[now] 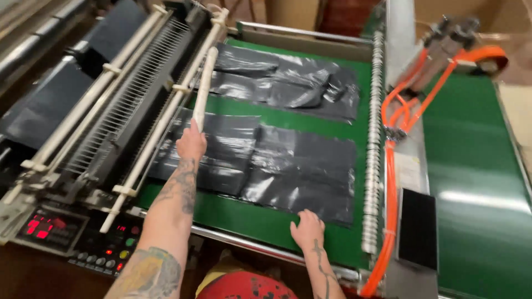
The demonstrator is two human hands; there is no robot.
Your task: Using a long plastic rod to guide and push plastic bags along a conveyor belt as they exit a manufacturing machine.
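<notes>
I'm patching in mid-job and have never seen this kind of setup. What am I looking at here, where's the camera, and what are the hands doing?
This is one view, from a camera worn on the person's head, looking down over their own arms. In front is a machine with a flat green table. Two stacks of dark grey plastic bags lie on it: a near stack and a far stack. On the left stands the machine's frame of white rods and a comb-like row of pins, with a control panel of red lights below. Orange hoses run along the right side. The left hand grips a pale stick that points away over the bags. The right hand rests flat, fingers spread, at the near stack's front edge.
</notes>
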